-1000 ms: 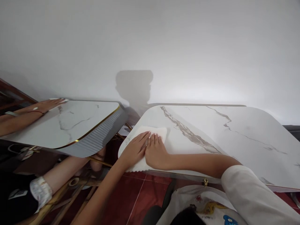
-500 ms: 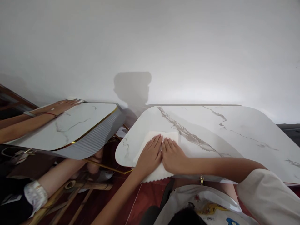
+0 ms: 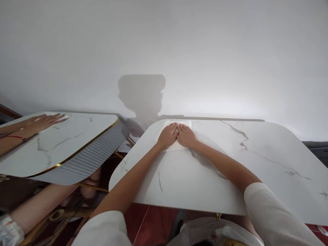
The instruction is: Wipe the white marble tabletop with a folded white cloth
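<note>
My left hand [image 3: 167,135] and my right hand [image 3: 186,136] lie side by side near the far edge of a white marble-patterned table [image 3: 194,191]. Both are flat, palms down, their fingertips almost meeting. Under them is a white cloth [image 3: 176,147], pressed against the tabletop. Part of the cloth shows beyond the fingers and below the wrists; the palms hide the rest. Neither hand is wrapped round anything.
A white wall [image 3: 217,61] rises behind the table. At left, another person's hands [image 3: 48,121] rest on something white on a second marble-patterned table [image 3: 69,133] with gold trim. A wooden frame [image 3: 55,217] stands below, over red floor tiles [image 3: 156,222].
Both my hands have slid away from me with the cloth, from the near edge to the far edge. The other person's hands now appear further left, and the view has shifted.
</note>
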Demonstrator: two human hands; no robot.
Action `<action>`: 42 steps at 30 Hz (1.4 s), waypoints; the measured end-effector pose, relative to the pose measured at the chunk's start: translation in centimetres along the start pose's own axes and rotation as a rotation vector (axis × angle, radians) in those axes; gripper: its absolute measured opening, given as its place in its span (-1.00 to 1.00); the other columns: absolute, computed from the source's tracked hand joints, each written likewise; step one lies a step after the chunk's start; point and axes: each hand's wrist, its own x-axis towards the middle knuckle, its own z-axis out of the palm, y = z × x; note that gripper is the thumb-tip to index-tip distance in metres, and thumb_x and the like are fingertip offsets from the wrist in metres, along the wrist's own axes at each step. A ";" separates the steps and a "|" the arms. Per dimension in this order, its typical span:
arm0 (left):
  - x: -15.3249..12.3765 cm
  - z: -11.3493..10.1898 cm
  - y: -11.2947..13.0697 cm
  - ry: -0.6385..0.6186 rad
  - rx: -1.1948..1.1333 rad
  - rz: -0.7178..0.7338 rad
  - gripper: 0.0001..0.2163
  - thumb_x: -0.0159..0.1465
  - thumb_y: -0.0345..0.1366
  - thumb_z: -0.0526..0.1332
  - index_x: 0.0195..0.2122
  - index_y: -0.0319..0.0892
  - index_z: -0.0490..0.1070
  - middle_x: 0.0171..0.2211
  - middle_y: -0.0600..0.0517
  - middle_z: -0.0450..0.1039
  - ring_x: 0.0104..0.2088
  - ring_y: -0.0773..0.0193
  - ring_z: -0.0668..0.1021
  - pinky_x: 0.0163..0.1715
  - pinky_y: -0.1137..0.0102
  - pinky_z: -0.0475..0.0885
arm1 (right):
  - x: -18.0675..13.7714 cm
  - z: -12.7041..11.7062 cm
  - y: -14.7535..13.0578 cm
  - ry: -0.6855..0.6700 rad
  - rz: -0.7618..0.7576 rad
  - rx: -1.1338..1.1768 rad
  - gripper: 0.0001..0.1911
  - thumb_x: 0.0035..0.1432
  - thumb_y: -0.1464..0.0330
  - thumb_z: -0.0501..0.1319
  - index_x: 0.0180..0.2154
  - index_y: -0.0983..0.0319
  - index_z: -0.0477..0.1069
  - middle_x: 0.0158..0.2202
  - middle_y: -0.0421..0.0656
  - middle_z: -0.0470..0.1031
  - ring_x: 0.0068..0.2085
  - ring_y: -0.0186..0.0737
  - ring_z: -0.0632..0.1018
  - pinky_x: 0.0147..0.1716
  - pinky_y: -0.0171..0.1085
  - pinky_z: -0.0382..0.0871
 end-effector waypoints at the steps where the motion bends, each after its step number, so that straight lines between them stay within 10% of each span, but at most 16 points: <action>1: 1.0 0.3 -0.6 0.001 -0.003 0.007 -0.50 0.25 -0.30 -0.11 0.20 -0.36 0.13 0.23 -0.16 0.15 0.24 0.13 0.20 0.22 0.20 0.09 | 0.9 0.3 0.5 0.006 0.005 -0.002 -0.44 0.24 0.41 -0.07 0.22 0.57 0.06 0.25 0.14 0.13 0.25 -0.02 0.14 0.20 -0.13 -0.04; 11: 8.7 2.5 -3.1 -0.022 -0.022 0.076 -0.54 0.25 -0.30 -0.10 0.16 -0.33 0.19 0.19 -0.14 0.23 0.19 0.18 0.28 0.20 0.25 0.13 | 6.3 0.8 5.2 0.008 0.097 -0.011 -0.47 0.27 0.40 -0.11 0.21 0.54 0.09 0.23 0.10 0.17 0.24 -0.09 0.17 0.19 -0.18 -0.04; 21: 8.3 2.7 0.7 -0.055 -0.015 0.153 -0.52 0.29 -0.33 -0.14 0.21 -0.42 0.09 0.24 -0.22 0.11 0.25 0.13 0.16 0.22 0.18 0.04 | 2.8 -0.7 5.8 0.002 0.180 -0.089 -0.46 0.26 0.42 -0.10 0.21 0.58 0.07 0.25 0.17 0.11 0.24 0.01 0.16 0.18 -0.14 -0.03; 42: -14.8 -5.5 6.1 -0.134 -0.029 0.207 -0.47 0.30 -0.28 -0.12 0.32 -0.14 -0.11 0.29 -0.05 0.03 0.27 0.14 0.14 0.22 0.15 0.12 | -13.4 -5.0 -11.2 -0.156 -0.038 -0.195 -0.38 0.09 0.43 0.06 0.09 0.80 0.15 0.12 0.53 0.13 0.13 0.33 0.32 0.00 0.17 0.22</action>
